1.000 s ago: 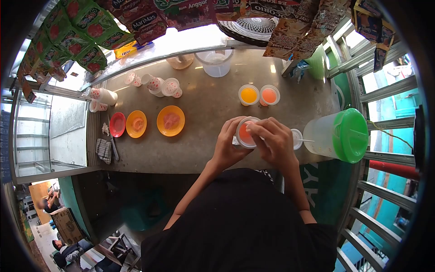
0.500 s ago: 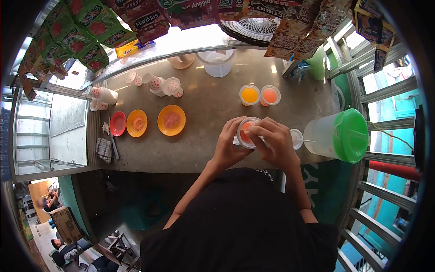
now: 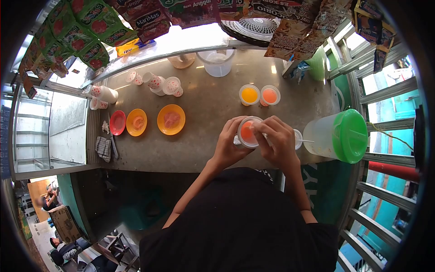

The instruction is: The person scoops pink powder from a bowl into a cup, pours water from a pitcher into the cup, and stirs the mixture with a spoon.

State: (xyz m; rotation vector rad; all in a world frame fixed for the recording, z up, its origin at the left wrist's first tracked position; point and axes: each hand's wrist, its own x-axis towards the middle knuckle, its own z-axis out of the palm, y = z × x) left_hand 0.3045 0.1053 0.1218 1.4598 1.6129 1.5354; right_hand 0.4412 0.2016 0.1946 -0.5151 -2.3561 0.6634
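My left hand (image 3: 228,146) is wrapped round a clear plastic cup (image 3: 247,131) of orange-red drink, just above the counter near its front edge. The fingers of my right hand (image 3: 279,141) are pinched together at the cup's right rim; what lies between their tips is too small to make out. Partly hidden behind my right hand is a round white container (image 3: 297,139), with a thin white stick (image 3: 308,141) beside it. Farther back stand two filled cups side by side, one with yellow-orange drink (image 3: 249,94) and one with pink-orange drink (image 3: 269,95).
A large jug with a green lid (image 3: 351,136) lies toward the right. Leftward are two orange plates (image 3: 171,119) and a red one (image 3: 118,123), stacked patterned cups (image 3: 172,86) and a checked cloth (image 3: 103,149). A clear tub (image 3: 217,65) stands at the back; sachets (image 3: 188,12) hang overhead.
My right fingers have shifted from over the cup's mouth to its right rim, uncovering more of the drink. My left hand still holds the cup in nearly the same place.
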